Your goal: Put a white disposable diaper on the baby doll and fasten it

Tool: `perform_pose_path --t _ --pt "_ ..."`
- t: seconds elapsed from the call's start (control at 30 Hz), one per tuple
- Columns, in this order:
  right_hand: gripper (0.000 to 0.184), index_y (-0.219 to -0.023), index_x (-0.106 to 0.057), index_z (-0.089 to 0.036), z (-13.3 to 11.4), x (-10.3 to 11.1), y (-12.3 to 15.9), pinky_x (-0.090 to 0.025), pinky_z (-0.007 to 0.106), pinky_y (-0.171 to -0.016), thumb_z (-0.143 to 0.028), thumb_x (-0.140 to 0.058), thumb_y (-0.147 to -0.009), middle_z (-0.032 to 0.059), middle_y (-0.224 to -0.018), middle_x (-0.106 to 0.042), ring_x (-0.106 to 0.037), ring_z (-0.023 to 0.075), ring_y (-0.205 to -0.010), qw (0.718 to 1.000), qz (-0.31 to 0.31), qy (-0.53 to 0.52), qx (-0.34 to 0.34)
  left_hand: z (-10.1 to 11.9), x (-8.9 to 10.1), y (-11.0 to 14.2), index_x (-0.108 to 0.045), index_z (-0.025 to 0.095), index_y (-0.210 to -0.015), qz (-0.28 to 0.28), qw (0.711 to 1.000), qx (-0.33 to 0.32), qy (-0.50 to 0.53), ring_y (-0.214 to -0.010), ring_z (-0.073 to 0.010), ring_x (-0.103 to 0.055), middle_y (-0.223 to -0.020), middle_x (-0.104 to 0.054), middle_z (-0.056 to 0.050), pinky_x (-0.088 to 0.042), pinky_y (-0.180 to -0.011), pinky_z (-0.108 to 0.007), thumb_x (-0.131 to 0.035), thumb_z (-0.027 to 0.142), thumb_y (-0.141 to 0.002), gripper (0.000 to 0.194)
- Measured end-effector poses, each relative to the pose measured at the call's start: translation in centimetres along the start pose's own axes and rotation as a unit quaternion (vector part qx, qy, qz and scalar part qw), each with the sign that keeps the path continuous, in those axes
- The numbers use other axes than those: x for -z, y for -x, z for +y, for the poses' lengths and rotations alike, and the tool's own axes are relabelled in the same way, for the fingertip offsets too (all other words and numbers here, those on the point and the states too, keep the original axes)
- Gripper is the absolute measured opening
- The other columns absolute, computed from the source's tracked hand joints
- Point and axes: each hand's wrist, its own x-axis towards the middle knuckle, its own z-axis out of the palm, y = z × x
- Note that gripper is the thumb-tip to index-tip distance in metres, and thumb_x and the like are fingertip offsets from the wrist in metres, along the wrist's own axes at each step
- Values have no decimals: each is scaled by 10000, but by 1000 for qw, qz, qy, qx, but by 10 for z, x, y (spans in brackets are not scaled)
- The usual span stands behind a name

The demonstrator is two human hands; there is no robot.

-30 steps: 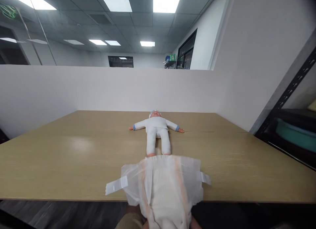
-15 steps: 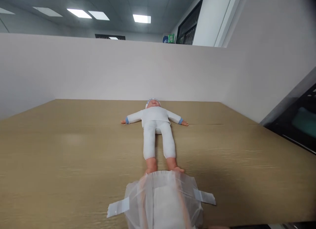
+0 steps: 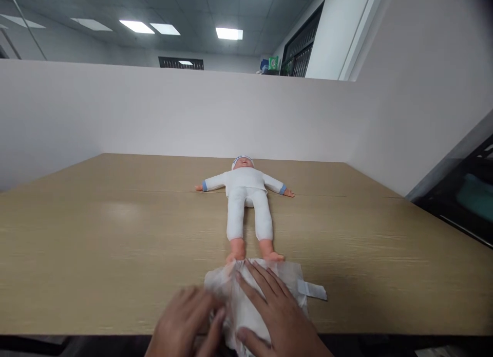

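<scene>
A white diaper (image 3: 246, 303) lies spread near the front edge of the table, its top edge by the doll's feet. My right hand (image 3: 275, 305) rests flat on the diaper's middle, fingers stretched out. At the diaper's left side is my left hand (image 3: 192, 316), slightly blurred, its bent fingers pinching the edge. The left tape is hidden behind it, while the right tape (image 3: 314, 290) sticks out over the table. Beyond lies a baby doll (image 3: 246, 192) on its back in a white outfit and cap, arms spread and legs pointing toward me.
The wood-grain table (image 3: 115, 254) reaches back to a pale partition wall (image 3: 215, 115). A side panel (image 3: 408, 115) rises on the right, with a dark opening (image 3: 462, 192) beside it. The table's front edge runs just below the diaper.
Both hands have come into view onto the diaper. The diaper's left side is drawn inward and its left tape is covered. The view has shifted slightly; the doll lies as before.
</scene>
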Motion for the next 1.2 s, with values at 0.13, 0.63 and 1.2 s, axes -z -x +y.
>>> perform_pose_path --t 0.13,0.63,1.2 --pt "857 -1766 -282 -342 -8 9 3 -364 604 -1341 -584 -646 -1028 59 -1832 -282 -318 370 -1676 999 4 -38 -20 -39 1 -87 -525 227 -1569 -39 987 -46 -147 -1388 -342 -606 -1543 -623 -160 -534 -1124 -514 -581 148 -1017 560" --pt "920 -1780 -168 -352 41 -45 -2 -585 469 -1150 -516 -682 -1035 108 -1709 -484 -618 359 -1479 987 108 82 84 -55 -49 -203 -664 229 -1284 -190 888 -385 -166 -1267 -300 -613 -1443 -718 -92 -426 -1104 -455 -578 256 -1053 248" --pt "726 -1741 -315 -390 95 16 -120 -219 597 -1393 -629 -549 -1097 36 -1839 -244 -234 307 -1708 995 -57 -84 -23 -41 48 -291 -658 226 -1216 -106 952 -175 228 -1065 -209 -675 -1264 -716 -53 -535 -919 -364 -790 266 -856 386"
